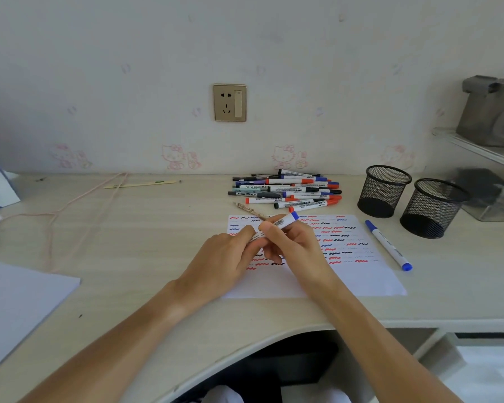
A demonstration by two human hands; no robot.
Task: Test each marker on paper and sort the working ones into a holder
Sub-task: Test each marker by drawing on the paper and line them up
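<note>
Both my hands hold one white marker with a blue end above the paper. My right hand grips its barrel, and my left hand pinches the lower end, which is hidden by the fingers. The paper is covered with red, blue and black squiggles. A pile of several markers lies behind the paper. Another blue marker lies on the desk just right of the paper. Two black mesh holders stand at the right; both look empty.
A pencil lies at the paper's far left corner. A pink cord and a pale stick lie at the back left. White sheets sit at the left edge. A clear shelf with boxes stands at the far right.
</note>
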